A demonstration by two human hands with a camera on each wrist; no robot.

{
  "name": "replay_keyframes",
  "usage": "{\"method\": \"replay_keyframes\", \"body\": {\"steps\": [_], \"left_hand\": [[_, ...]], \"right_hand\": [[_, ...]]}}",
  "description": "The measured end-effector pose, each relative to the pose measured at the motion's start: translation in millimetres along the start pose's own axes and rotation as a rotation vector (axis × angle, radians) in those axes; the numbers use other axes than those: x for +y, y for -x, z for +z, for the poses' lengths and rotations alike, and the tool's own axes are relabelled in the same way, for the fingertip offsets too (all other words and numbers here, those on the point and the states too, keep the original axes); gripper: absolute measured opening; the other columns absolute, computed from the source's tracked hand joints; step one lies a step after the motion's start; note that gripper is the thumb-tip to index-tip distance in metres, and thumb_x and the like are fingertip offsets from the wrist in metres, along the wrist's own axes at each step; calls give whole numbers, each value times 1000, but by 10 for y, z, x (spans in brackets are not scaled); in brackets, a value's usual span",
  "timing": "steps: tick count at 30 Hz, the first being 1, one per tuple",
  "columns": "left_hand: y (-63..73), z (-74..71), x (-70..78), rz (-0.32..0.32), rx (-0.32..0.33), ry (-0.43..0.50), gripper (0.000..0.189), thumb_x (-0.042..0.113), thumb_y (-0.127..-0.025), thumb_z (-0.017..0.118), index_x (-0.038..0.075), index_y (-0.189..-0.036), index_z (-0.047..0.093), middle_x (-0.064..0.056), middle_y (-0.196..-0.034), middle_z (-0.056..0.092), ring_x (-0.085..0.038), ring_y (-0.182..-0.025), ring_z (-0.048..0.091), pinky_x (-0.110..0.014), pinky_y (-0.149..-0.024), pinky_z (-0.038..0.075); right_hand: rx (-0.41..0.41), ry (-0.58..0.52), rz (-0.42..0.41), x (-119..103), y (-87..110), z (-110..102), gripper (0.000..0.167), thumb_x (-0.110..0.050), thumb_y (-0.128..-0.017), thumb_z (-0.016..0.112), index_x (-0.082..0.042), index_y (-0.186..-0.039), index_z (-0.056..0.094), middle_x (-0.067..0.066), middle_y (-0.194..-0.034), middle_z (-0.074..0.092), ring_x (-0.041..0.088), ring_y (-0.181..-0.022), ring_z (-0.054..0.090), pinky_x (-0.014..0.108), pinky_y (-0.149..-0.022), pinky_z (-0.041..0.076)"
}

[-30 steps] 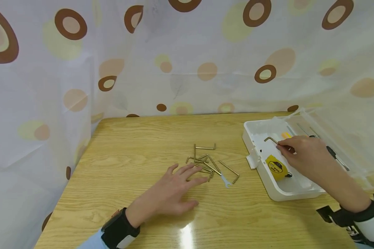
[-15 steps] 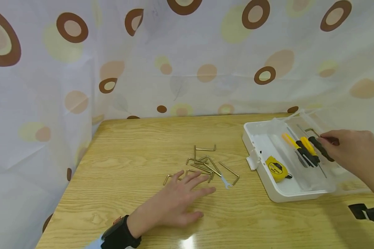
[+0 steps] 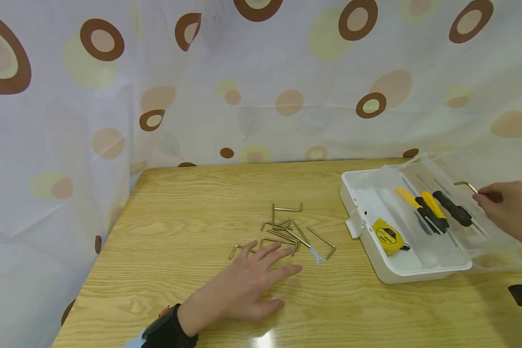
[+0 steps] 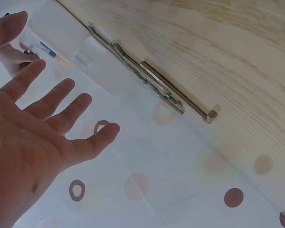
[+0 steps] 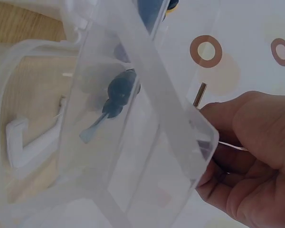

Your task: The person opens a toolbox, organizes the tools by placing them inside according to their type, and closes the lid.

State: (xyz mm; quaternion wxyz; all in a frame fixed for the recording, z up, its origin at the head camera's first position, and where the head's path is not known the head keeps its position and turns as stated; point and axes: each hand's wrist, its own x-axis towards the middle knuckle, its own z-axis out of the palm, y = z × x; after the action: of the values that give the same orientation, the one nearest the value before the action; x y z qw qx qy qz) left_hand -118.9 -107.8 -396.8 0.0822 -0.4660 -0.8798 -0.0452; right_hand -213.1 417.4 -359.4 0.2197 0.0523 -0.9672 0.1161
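White cloth printed with brown rings and beige spots (image 3: pixel 261 63) backs the whole upper frame, above a wood-grain table (image 3: pixel 187 203). At right sits a white plastic box (image 3: pixel 378 263), its clear plastic lid (image 3: pixel 504 262) folded back to the far right. The left hand (image 3: pixel 248 287), lower centre, is spread and holds nothing; the right hand (image 3: pixel 511 205), right edge, pinches something. Yellow-and-black screwdrivers (image 3: pixel 435 208) lie across the box's right side, with a yellow tape measure (image 3: pixel 387 237) in its left section. Brass-coloured L-shaped hex keys (image 3: pixel 298 238) lie jumbled mid-frame, touching a pale-blue open-ended wrench (image 3: pixel 317 256). Smallest is the single brass-coloured key (image 3: pixel 463 183) in the right fingers, raised above the lid. I'd judge the work barely begun: that key is off the table but not yet set down, and the pile remains to be dealt with.
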Motion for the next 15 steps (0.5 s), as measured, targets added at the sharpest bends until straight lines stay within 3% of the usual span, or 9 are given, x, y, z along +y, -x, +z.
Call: {"method": "replay_keyframes", "body": {"steps": [1, 4, 9, 15], "left_hand": [[1, 3, 0, -1, -1, 4, 63, 48, -93, 67, 32, -151, 48, -4, -162, 42, -29, -149, 41, -64, -109, 43], [7, 9, 0, -3, -5, 0, 63, 49, -93, 67, 32, -151, 48, -4, -162, 42, -29, -149, 42, -63, -109, 43], [16, 8, -3, -9, -12, -10, 64, 49, -93, 67, 32, -151, 48, -3, -162, 42, -28, -149, 42, -63, -109, 44], [17, 5, -6, -11, -17, -11, 65, 49, -92, 68, 32, -151, 48, -3, -162, 42, -27, -149, 42, -62, -109, 44]], "right_hand": [[-8, -18, 9, -31, -1, -21, 25, 0, -95, 64, 23, -86, 65, 35, -70, 64, 21, -45, 52, 29, -41, 40], [-28, -57, 35, -124, 5, -76, 14, 13, -84, 68, 26, -84, 63, 37, -68, 61, 22, -45, 52, 23, -42, 34], [-39, -39, 34, -208, 38, -121, 13, 13, -84, 68, 25, -82, 63, 34, -65, 61, 21, -44, 51, 22, -43, 34], [-25, -11, 1, -152, 37, -97, 13, 13, -83, 69, 24, -80, 63, 31, -61, 61, 22, -43, 51, 24, -44, 34]]}}
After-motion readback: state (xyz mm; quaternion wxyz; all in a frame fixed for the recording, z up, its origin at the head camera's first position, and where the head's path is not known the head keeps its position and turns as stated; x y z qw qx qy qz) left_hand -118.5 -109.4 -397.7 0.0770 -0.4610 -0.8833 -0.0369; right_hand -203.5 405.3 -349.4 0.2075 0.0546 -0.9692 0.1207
